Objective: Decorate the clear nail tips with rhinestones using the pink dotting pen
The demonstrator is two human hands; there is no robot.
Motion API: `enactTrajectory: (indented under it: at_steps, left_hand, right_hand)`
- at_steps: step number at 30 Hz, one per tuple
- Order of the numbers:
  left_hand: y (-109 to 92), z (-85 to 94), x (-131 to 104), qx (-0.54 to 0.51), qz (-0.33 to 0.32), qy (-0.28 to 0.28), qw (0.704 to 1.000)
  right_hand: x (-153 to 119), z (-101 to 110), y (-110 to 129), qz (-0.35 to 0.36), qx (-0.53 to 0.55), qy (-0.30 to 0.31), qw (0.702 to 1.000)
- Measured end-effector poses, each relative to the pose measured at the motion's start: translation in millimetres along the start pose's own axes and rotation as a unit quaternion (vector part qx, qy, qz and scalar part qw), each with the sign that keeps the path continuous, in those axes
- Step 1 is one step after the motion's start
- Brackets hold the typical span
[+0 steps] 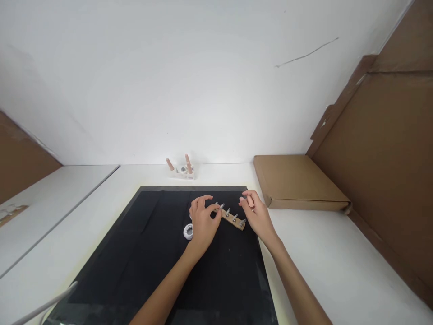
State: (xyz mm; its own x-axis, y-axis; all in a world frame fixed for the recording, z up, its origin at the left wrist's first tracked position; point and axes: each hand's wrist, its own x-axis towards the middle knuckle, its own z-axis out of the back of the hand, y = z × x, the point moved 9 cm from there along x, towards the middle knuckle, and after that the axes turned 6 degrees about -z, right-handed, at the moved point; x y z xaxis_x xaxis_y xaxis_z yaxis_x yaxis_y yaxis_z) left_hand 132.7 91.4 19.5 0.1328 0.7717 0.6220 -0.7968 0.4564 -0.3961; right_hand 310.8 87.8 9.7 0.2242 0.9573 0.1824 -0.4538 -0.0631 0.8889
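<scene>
A narrow wooden strip [231, 217] with several upright metal bolts [235, 217] lies slantwise on the black mat [152, 253]. My left hand [204, 221] is at the strip's far left end, thumb and forefinger closed around one of the bolts. To the right of the strip, slightly above it, is my right hand [257, 214]. Its fingers are curled in with the thumb close to the forefinger; whatever they may hold is too small to make out. A small round white dish [185, 232] with dark contents sits beside my left wrist, partly covered by the hand.
Behind the mat stands a clear holder [182, 175] with several pinkish handles. A flat cardboard box [301, 180] lies at the right on the white table [135, 176]. Cardboard walls rise at both sides. A white cable [50, 302] crosses the front left.
</scene>
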Motion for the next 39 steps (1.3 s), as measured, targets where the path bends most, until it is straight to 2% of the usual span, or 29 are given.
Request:
enactTrajectory:
  at_steps: [8,28,39]
  left_hand:
    - [0.4,-6.6,2.2,0.011,-0.017,0.016,1.0]
    - [-0.3,-9.0,-2.1,0.022,-0.024,0.036,0.999]
    - [-7.1,8.7,-6.3,-0.004,-0.044,0.022,0.999]
  right_hand:
    - [-1.5,-1.8,1.0,0.004,0.001,0.009,1.0]
    - [-2.2,-3.9,2.3,0.007,-0.002,0.016,1.0]
    - [0.1,-0.4,0.2,-0.001,-0.015,0.017,1.0]
